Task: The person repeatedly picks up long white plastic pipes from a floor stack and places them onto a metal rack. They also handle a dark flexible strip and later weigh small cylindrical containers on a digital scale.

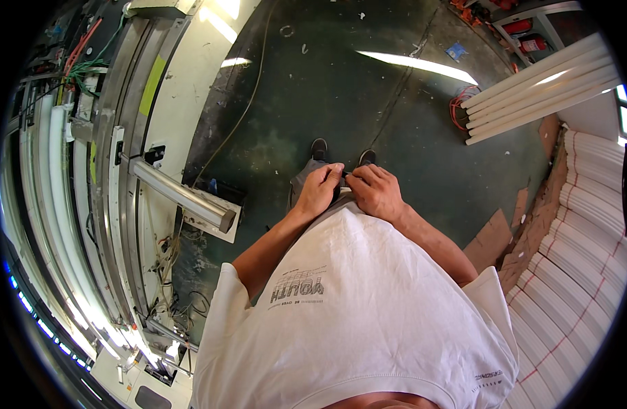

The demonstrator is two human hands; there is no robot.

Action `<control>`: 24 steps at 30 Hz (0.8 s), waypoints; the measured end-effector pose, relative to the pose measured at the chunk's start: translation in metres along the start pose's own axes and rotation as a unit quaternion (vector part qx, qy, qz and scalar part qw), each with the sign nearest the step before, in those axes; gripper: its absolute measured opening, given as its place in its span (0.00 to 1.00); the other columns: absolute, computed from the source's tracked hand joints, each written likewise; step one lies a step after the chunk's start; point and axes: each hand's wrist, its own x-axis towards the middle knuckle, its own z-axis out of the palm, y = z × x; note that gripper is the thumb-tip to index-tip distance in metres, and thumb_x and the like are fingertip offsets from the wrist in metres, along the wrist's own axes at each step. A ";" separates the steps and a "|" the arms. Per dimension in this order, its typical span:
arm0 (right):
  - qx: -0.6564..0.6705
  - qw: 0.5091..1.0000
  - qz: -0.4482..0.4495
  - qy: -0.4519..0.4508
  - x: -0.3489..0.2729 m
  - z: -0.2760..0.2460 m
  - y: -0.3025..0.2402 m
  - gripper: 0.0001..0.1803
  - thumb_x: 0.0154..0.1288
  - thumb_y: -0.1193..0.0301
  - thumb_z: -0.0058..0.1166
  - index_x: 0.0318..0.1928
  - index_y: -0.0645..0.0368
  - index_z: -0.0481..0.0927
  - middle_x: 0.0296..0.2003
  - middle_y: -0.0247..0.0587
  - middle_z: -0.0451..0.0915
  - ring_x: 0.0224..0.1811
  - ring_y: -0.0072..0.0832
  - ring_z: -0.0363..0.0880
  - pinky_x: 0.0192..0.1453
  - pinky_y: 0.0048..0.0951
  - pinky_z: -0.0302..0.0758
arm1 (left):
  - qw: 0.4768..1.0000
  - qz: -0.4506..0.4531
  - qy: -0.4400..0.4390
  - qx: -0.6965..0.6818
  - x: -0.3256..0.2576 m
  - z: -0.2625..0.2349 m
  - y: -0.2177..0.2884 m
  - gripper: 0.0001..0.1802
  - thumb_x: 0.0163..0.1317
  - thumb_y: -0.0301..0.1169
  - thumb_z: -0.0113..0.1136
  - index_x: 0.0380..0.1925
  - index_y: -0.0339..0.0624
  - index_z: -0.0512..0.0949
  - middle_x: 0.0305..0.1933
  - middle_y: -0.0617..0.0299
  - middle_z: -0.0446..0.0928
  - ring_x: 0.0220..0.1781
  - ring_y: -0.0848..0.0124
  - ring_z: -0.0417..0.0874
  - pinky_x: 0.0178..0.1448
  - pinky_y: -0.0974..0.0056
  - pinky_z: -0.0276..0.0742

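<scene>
Both hands are together in front of my waist, just past the hem of my white T-shirt (368, 273). My left hand (319, 191) is closed, thumb and fingers pressed together at the tip. Close beside it on the right, my right hand (378, 194) is closed too, its fingers curled under. A small dark thing shows in the gap between them, too little of it to name. Beyond the hands are my grey trousers (301, 184) and the toes of my dark shoes (319, 146).
At left stands a long machine with metal rails (126, 88) and a roller bar (184, 194) jutting toward me. White tubes (541, 88) lie at upper right. Red-banded stacks of white strips (565, 273) line the right, beside cardboard (490, 238). A hose (248, 102) crosses the green floor (313, 82).
</scene>
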 end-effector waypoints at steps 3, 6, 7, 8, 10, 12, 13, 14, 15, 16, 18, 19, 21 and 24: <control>-0.009 1.000 0.027 0.005 0.002 0.000 -0.003 0.11 0.44 0.78 0.56 0.33 0.59 0.79 0.32 0.35 0.74 0.32 0.31 0.75 0.34 0.31 0.72 | 1.000 0.018 -0.001 -0.011 0.001 0.002 -0.002 0.20 0.72 0.40 0.48 0.48 0.32 0.76 0.25 0.73 0.68 0.26 0.84 0.63 0.29 0.75 0.60; -0.021 0.998 0.061 0.001 0.004 0.003 -0.003 0.05 0.47 0.78 0.58 0.28 0.58 0.77 0.28 0.35 0.72 0.29 0.32 0.74 0.32 0.32 0.72 | 0.999 0.035 -0.005 -0.004 0.002 0.003 0.000 0.20 0.72 0.40 0.47 0.49 0.32 0.75 0.25 0.73 0.68 0.26 0.84 0.63 0.29 0.75 0.60; -0.027 0.997 0.070 -0.007 0.005 0.004 -0.003 0.05 0.49 0.77 0.60 0.25 0.58 0.75 0.26 0.36 0.71 0.28 0.32 0.74 0.30 0.33 0.72 | 0.999 0.044 -0.009 0.004 0.002 0.004 0.001 0.20 0.72 0.39 0.47 0.49 0.32 0.75 0.26 0.73 0.68 0.25 0.84 0.63 0.29 0.75 0.60; -0.027 0.997 0.071 -0.006 0.008 0.006 -0.002 0.05 0.49 0.77 0.60 0.25 0.58 0.75 0.26 0.36 0.71 0.28 0.32 0.74 0.30 0.33 0.72 | 0.999 0.044 -0.010 0.005 0.003 0.002 0.007 0.20 0.72 0.39 0.47 0.49 0.32 0.75 0.26 0.73 0.68 0.25 0.84 0.63 0.29 0.75 0.60; 0.001 0.997 0.079 0.024 0.015 0.009 0.001 0.08 0.49 0.78 0.59 0.21 0.58 0.71 0.24 0.38 0.68 0.25 0.34 0.73 0.26 0.34 0.71 | 0.995 -0.054 -0.079 -0.011 0.008 -0.003 0.022 0.22 0.71 0.42 0.47 0.46 0.29 0.76 0.31 0.61 0.78 0.33 0.73 0.76 0.37 0.65 0.71; 0.014 0.997 0.078 0.018 0.016 0.005 -0.001 0.07 0.49 0.78 0.57 0.21 0.59 0.71 0.24 0.39 0.68 0.25 0.35 0.72 0.27 0.35 0.70 | 0.992 -0.042 -0.108 0.042 0.012 -0.012 0.032 0.22 0.71 0.42 0.47 0.44 0.30 0.76 0.31 0.59 0.79 0.33 0.71 0.77 0.37 0.64 0.72; 0.028 0.997 0.077 0.013 0.017 0.002 -0.003 0.05 0.49 0.78 0.55 0.22 0.60 0.72 0.24 0.40 0.67 0.25 0.36 0.72 0.27 0.35 0.70 | 0.986 -0.030 -0.137 0.095 0.013 -0.014 0.036 0.21 0.71 0.42 0.46 0.42 0.31 0.76 0.30 0.57 0.80 0.32 0.69 0.78 0.37 0.63 0.72; 0.028 0.997 0.076 0.012 0.018 -0.001 -0.003 0.05 0.49 0.78 0.55 0.22 0.60 0.72 0.24 0.40 0.67 0.25 0.36 0.72 0.27 0.35 0.70 | 0.986 -0.030 -0.135 0.095 0.011 -0.014 0.042 0.21 0.71 0.42 0.46 0.42 0.31 0.76 0.30 0.57 0.80 0.32 0.69 0.78 0.37 0.63 0.72; 0.028 0.997 0.063 0.014 0.019 -0.004 -0.004 0.06 0.49 0.78 0.55 0.21 0.60 0.71 0.24 0.40 0.67 0.25 0.37 0.72 0.26 0.36 0.70 | 0.980 0.005 -0.135 0.145 0.009 -0.014 0.048 0.21 0.71 0.42 0.46 0.40 0.32 0.75 0.30 0.53 0.80 0.32 0.64 0.80 0.37 0.61 0.72; 0.029 0.998 0.051 0.015 0.018 -0.006 -0.004 0.06 0.49 0.79 0.55 0.21 0.60 0.70 0.23 0.40 0.67 0.24 0.37 0.72 0.24 0.36 0.69 | 0.971 0.040 -0.135 0.195 0.008 -0.013 0.050 0.21 0.70 0.42 0.45 0.38 0.32 0.75 0.30 0.49 0.80 0.32 0.59 0.81 0.37 0.59 0.73; 0.027 0.998 0.051 0.008 0.016 -0.009 -0.003 0.07 0.49 0.78 0.55 0.21 0.60 0.70 0.23 0.40 0.67 0.24 0.37 0.72 0.24 0.36 0.70 | 0.966 0.062 -0.128 0.214 0.006 -0.013 0.044 0.20 0.70 0.42 0.45 0.38 0.32 0.75 0.30 0.46 0.79 0.33 0.53 0.81 0.37 0.58 0.73; 0.027 0.998 0.053 0.001 0.014 -0.010 -0.003 0.07 0.50 0.78 0.56 0.21 0.60 0.70 0.23 0.40 0.67 0.24 0.36 0.73 0.24 0.36 0.70 | 0.961 0.084 -0.122 0.233 0.005 -0.013 0.039 0.20 0.70 0.42 0.45 0.37 0.33 0.74 0.30 0.43 0.78 0.34 0.48 0.80 0.38 0.56 0.73; 0.027 0.998 0.063 -0.008 0.005 -0.012 0.000 0.08 0.50 0.77 0.56 0.21 0.59 0.70 0.23 0.39 0.67 0.24 0.36 0.73 0.24 0.36 0.70 | 0.957 0.103 -0.104 0.249 -0.001 -0.015 0.027 0.19 0.70 0.41 0.45 0.35 0.33 0.74 0.28 0.43 0.77 0.32 0.48 0.79 0.36 0.56 0.72; 0.040 0.995 0.091 -0.020 -0.014 -0.016 0.002 0.09 0.51 0.75 0.57 0.21 0.58 0.71 0.23 0.39 0.67 0.25 0.36 0.74 0.25 0.35 0.71 | 0.958 0.113 -0.083 0.250 -0.023 -0.023 0.023 0.18 0.69 0.40 0.45 0.31 0.33 0.72 0.25 0.43 0.74 0.30 0.46 0.76 0.34 0.56 0.71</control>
